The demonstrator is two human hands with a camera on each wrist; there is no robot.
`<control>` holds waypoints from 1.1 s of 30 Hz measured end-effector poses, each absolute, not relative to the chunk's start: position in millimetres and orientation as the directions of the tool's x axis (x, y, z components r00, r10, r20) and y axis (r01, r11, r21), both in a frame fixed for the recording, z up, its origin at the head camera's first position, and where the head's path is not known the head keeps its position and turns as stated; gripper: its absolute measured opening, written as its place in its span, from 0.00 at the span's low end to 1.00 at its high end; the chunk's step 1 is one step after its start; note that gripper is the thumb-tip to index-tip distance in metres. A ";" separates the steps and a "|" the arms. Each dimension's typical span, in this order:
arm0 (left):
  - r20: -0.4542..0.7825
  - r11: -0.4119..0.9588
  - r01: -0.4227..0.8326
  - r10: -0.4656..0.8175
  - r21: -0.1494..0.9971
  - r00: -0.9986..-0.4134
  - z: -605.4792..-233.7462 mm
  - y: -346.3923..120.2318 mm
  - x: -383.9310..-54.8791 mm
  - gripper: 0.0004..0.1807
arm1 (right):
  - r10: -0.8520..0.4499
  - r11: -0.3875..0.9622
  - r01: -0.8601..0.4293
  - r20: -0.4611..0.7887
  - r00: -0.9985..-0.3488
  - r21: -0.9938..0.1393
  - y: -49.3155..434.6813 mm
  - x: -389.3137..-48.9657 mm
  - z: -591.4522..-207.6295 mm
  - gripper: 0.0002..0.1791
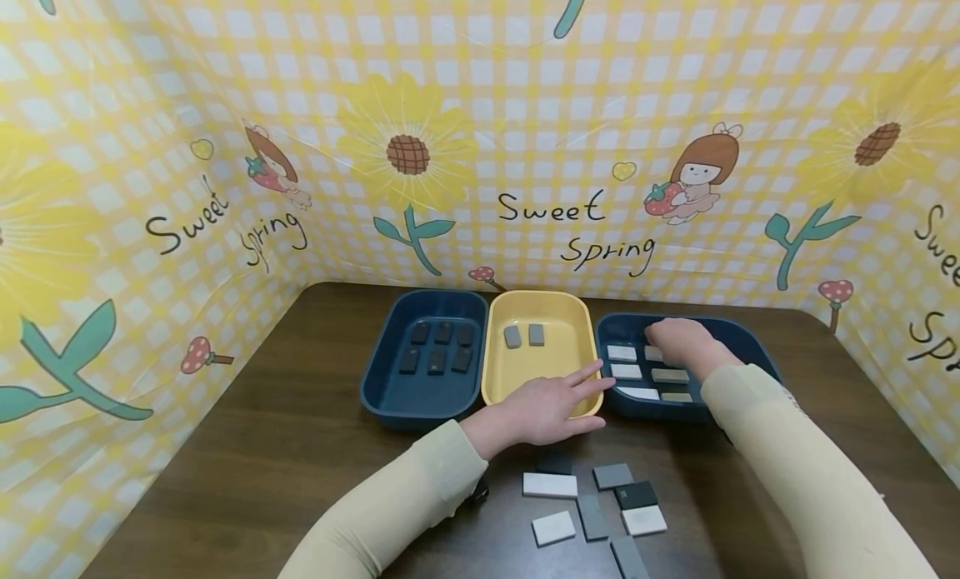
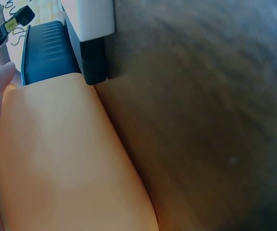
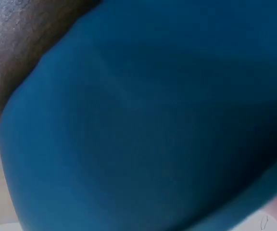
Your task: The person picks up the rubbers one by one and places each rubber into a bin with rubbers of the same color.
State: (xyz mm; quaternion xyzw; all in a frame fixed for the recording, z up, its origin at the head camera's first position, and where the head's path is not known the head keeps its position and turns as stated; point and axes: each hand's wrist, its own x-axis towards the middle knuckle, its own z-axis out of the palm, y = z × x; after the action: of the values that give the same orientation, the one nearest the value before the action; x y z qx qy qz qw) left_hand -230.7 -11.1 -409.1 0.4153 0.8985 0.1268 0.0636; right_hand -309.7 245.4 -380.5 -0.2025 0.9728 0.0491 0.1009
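My left hand [image 1: 551, 408] stretches its fingers over the near right corner of the yellow tray [image 1: 540, 371], the fingertips reaching the rim of the right blue tray [image 1: 622, 408]. Inside that right tray is my right hand [image 1: 682, 341], above a grey-beige tile [image 1: 654, 354] in the back row. Its fingertips are hidden, so a grip on that tile cannot be made out. White tiles [image 1: 626, 371] line the tray's left side, with greyish-beige tiles [image 1: 670, 376] beside them. The right wrist view is filled by the blue tray's wall [image 3: 129, 120].
Two grey tiles [image 1: 536, 335] lie in the yellow tray. The left blue tray [image 1: 420, 400] holds two rows of black tiles [image 1: 437, 362]. Loose white, grey and black tiles [image 1: 636, 495] lie on the dark wooden table [image 1: 247, 446] before the trays. Patterned cloth [image 1: 487, 104] hangs behind.
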 end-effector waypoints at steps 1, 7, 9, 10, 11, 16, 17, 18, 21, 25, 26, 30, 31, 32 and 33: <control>-0.009 0.622 0.731 0.763 0.282 -0.646 -409.1 -11.0 -230.6 0.34 | -0.386 0.912 -0.406 -0.219 -0.896 0.053 245.5 -309.4 -380.5 0.07; -0.008 0.623 0.734 0.764 0.272 -0.645 -408.5 -10.7 -230.5 0.34 | -0.381 0.912 -0.405 -0.229 -0.896 0.062 244.4 -307.1 -379.8 0.07; -0.008 0.624 0.733 0.763 0.271 -0.646 -408.5 -10.6 -230.5 0.34 | -0.371 0.917 -0.394 -0.234 -0.899 0.061 243.9 -306.5 -379.4 0.07; -0.009 0.624 0.733 0.763 0.272 -0.646 -408.5 -10.5 -230.5 0.34 | -0.368 0.919 -0.390 -0.230 -0.901 0.057 244.0 -306.2 -379.1 0.07; -0.010 0.623 0.733 0.764 0.274 -0.646 -408.6 -10.4 -230.5 0.34 | -0.363 0.922 -0.383 -0.226 -0.904 0.050 244.1 -306.0 -378.7 0.07; -0.014 0.627 0.728 0.760 0.277 -0.650 -409.5 -10.1 -230.9 0.34 | -0.355 0.932 -0.364 -0.201 -0.913 0.007 245.0 -302.9 -369.8 0.08; -0.013 0.629 0.727 0.759 0.276 -0.651 -409.5 -10.0 -231.1 0.34 | -0.357 0.932 -0.363 -0.199 -0.913 -0.004 245.3 -302.0 -367.1 0.08; -0.014 0.631 0.726 0.757 0.275 -0.653 -409.5 -10.1 -231.2 0.34 | -0.361 0.930 -0.367 -0.199 -0.911 -0.012 245.8 -300.9 -364.3 0.09; -0.017 0.635 0.723 0.754 0.272 -0.656 -409.1 -10.2 -231.4 0.34 | -0.372 0.928 -0.371 -0.192 -0.908 -0.047 248.5 -295.8 -357.3 0.10; -0.020 0.636 0.721 0.754 0.275 -0.657 -409.3 -10.4 -231.4 0.34 | -0.394 0.919 -0.388 -0.166 -0.904 -0.066 253.6 -286.1 -352.3 0.12; -0.021 0.635 0.721 0.754 0.277 -0.656 -409.5 -10.4 -231.3 0.34 | -0.403 0.915 -0.398 -0.152 -0.902 -0.066 254.8 -283.2 -351.6 0.13; -0.020 0.631 0.721 0.757 0.286 -0.654 -409.8 -10.5 -231.0 0.34 | -0.438 0.899 -0.435 -0.090 -0.894 -0.057 256.4 -267.8 -348.4 0.13; -0.020 0.630 0.722 0.757 0.286 -0.653 -409.8 -10.5 -231.1 0.34 | -0.444 0.896 -0.441 -0.070 -0.893 -0.058 256.1 -262.8 -347.1 0.14; -0.020 0.629 0.722 0.758 0.287 -0.652 -409.5 -10.4 -231.2 0.34 | -0.446 0.895 -0.443 -0.051 -0.894 -0.062 255.6 -257.4 -345.8 0.14; -0.020 0.629 0.722 0.758 0.288 -0.652 -409.1 -10.4 -231.3 0.34 | -0.448 0.893 -0.445 -0.033 -0.893 -0.070 255.1 -251.6 -344.4 0.14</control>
State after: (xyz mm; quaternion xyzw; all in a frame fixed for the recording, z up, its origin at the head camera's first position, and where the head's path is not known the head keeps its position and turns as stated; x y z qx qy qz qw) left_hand -231.3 -10.4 -409.1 0.4111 0.8999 0.1279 0.0698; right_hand -251.6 255.1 -344.4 -0.2295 0.9725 -0.0301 0.0241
